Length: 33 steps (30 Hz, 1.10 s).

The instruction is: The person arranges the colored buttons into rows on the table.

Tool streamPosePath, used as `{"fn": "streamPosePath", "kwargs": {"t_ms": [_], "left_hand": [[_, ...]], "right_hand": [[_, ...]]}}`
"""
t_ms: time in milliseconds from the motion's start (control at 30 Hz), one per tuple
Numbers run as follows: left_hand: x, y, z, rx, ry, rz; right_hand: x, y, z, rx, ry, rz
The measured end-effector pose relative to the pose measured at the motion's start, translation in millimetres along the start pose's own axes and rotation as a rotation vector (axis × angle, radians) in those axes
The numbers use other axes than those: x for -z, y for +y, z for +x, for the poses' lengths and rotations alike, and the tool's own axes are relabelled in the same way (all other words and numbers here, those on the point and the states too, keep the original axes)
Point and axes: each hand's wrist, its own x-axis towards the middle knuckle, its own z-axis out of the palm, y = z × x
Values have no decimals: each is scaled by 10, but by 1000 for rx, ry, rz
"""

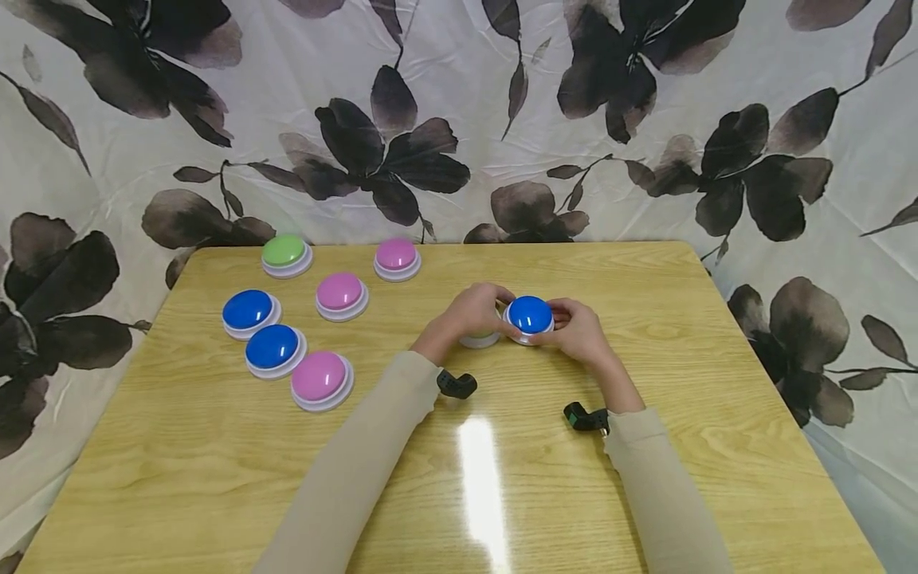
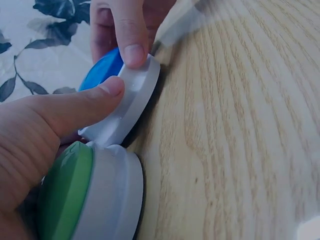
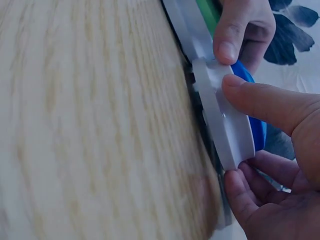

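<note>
Between both hands is a blue push button (image 1: 530,315) with a round dome and a white base. My left hand (image 1: 475,309) grips its left side, thumb on the white rim. From the right, my right hand (image 1: 579,333) pinches the same button, thumb in front and fingers at its far side. In the right wrist view its white base (image 3: 225,115) stands close over the tabletop. A green button (image 2: 65,195) sits under my left palm, its base edge right at the blue one's; the head view shows mostly its white base (image 1: 480,341).
Left on the wooden table (image 1: 445,494) stand a green button (image 1: 283,251), two blue buttons (image 1: 248,310) (image 1: 272,347) and three pink buttons (image 1: 396,255) (image 1: 339,292) (image 1: 319,377). A floral cloth (image 1: 502,112) hangs behind the table's far edge.
</note>
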Motion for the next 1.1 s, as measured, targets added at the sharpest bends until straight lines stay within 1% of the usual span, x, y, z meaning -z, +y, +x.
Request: {"fn": "streamPosePath", "kwargs": {"t_ms": [67,167,367,467,733,933,1000,1100], "left_hand": [[-2,-14,-14,1,1,16],[-7,-26,-23,-15,13,28],[-15,-46,-31,-41,36,60],[-21,-56,-19,-41,36,64],[18,-29,-15,-30,-12,67],[46,-63,-16,-56,-40,53],[59,-90,-26,-62,-32,47],[104,-125,-61,-77,2,43]], "right_hand": [[-15,25,3,-8,2,26],[-20,58,10,-12,21,51],[-23,94,31,-21,22,57],[-27,101,38,-20,16,55],[-22,70,37,-18,2,46],[-14,59,18,-4,-14,36],[-12,58,13,6,-18,26],[-8,48,10,18,-22,22]]}}
